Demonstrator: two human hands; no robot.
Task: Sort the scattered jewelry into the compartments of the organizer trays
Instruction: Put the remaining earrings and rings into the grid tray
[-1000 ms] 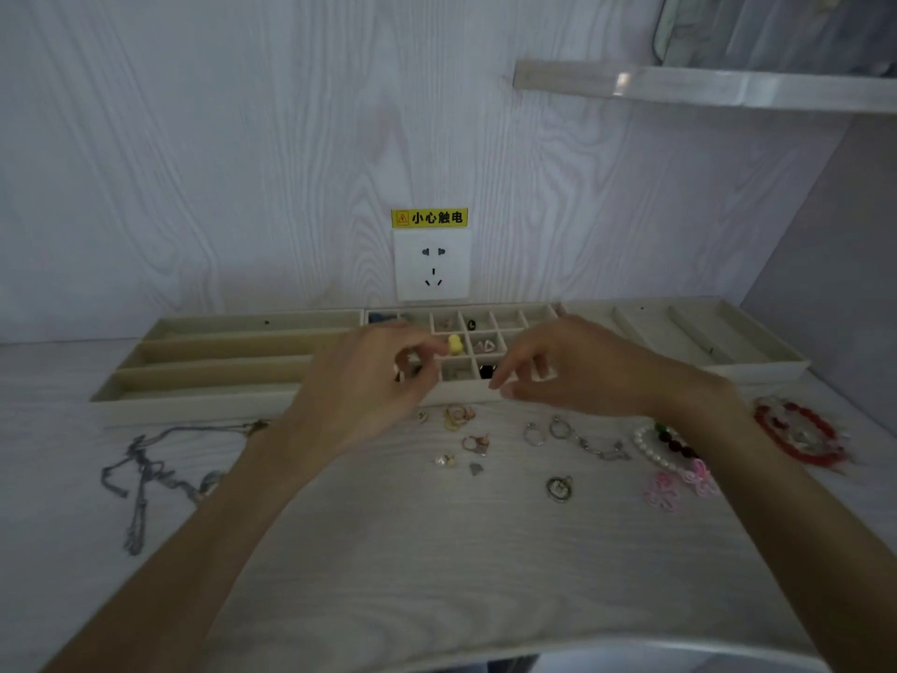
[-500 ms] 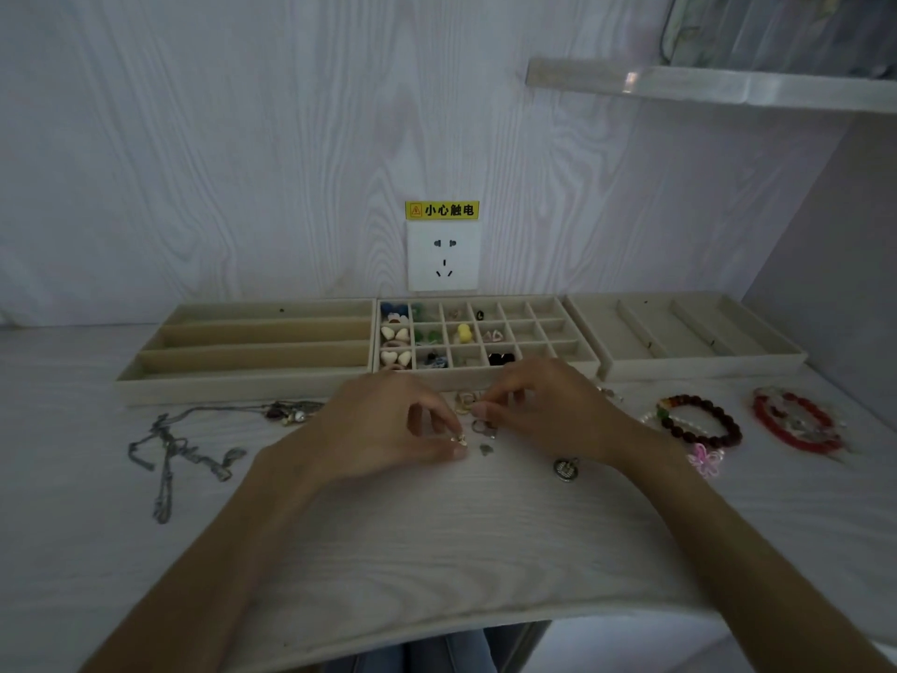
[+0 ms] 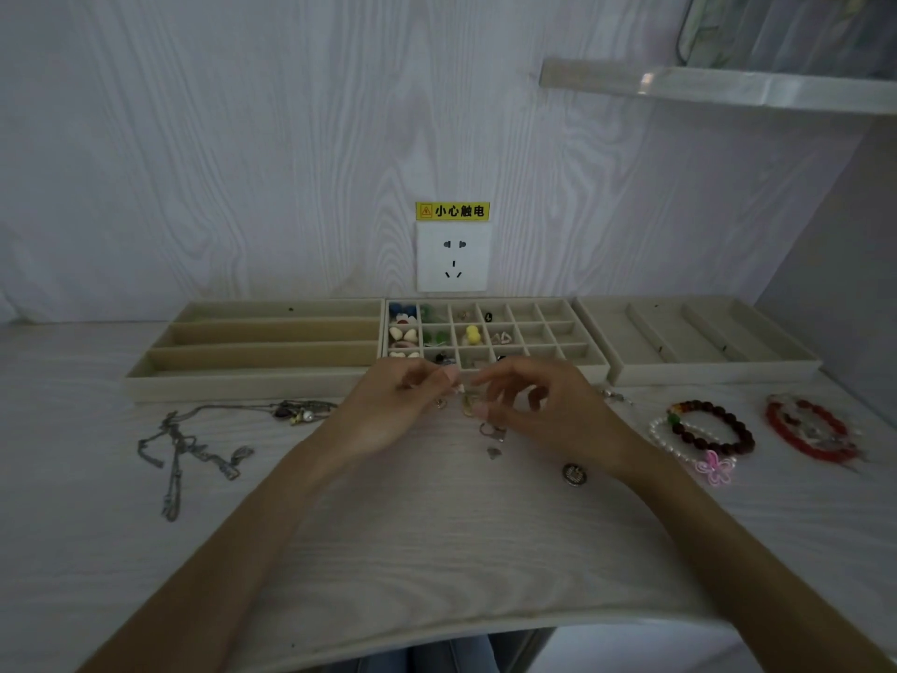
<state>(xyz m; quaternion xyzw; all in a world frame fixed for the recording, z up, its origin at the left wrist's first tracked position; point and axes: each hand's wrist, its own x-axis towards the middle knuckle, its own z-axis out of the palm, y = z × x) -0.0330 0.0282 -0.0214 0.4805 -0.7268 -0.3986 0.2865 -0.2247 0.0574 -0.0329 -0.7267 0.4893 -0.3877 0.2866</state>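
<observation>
Two hands working just before the gridded tray [image 3: 589, 369]: left hand [image 3: 398, 405] fingers curling, grip unclear; right hand [image 3: 539, 405] pinching a small pale gold trinket [image 3: 470, 405] over the bench [image 3: 437, 551].

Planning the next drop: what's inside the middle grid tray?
The grid tray holds blue, white, green, yellow and dark pieces on its left; right cells look empty. Both hands cover its front edge.

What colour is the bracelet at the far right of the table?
Red, with some clear beads; head view.
</observation>
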